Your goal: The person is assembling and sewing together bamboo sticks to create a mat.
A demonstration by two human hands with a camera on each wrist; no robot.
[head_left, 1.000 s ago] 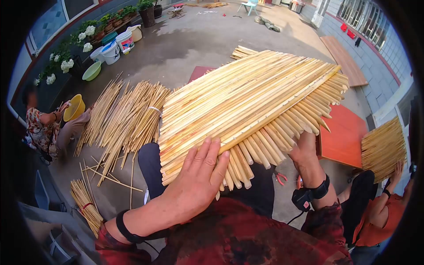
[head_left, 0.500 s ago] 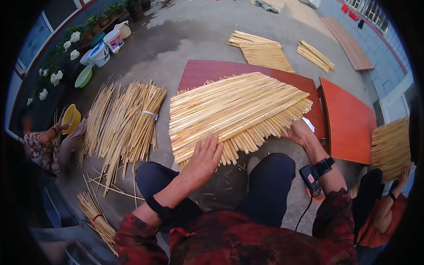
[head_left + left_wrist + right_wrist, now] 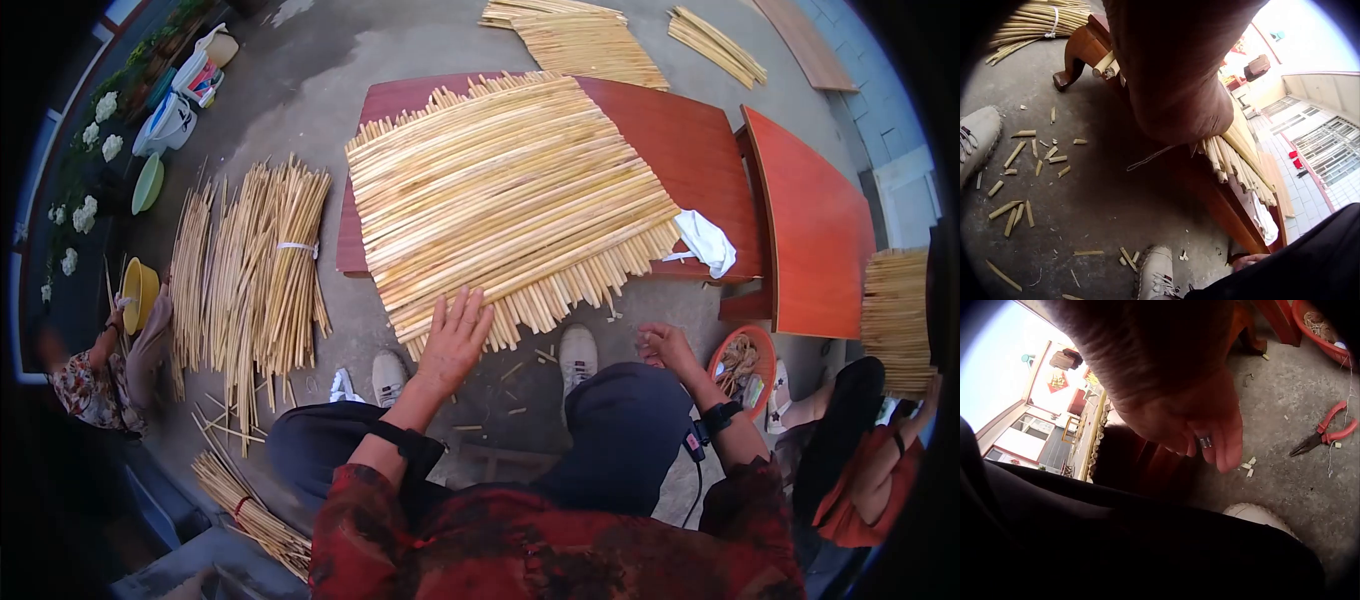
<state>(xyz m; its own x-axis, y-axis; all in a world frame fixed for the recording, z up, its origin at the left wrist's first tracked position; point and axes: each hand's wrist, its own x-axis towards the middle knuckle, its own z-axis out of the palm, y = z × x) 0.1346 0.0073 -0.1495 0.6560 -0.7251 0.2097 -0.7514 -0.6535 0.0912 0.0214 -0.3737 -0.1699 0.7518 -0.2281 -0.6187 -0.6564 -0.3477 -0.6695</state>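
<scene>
Straw-yellow, the stalk mat (image 3: 510,190) covers the left part of the dark red desk (image 3: 690,150), and from where I stand its lower border juts past the desk's near edge, towards the person's shoes (image 3: 578,352). I would guess it overhangs so that someone seated can reach that border without leaning. The left hand (image 3: 450,345) lies on the overhanging left corner, fingers straight and slightly spread, probably to keep the mat steady; they rest on it rather than grip. The right hand (image 3: 666,348) is apart from the mat, in the air between it and the orange basket (image 3: 766,375), its fingers loosely bent around nothing that I can see. That basket stands on the ground off the desk's near right corner, likely put there for easy reach. A white cloth (image 3: 708,243) droops at the desk's near edge, beside the mat's right corner.

Only the left wrist view gets low enough to show the desk's curved leg (image 3: 1075,59) and a thin loop of thread or wire (image 3: 1147,161) below the mat, with offcuts (image 3: 1015,155) plainer than from above; the left fingers are hidden there. The right wrist view adds red-handled pliers (image 3: 1319,439) on the concrete and a ring (image 3: 1205,442) on the right hand.
</scene>
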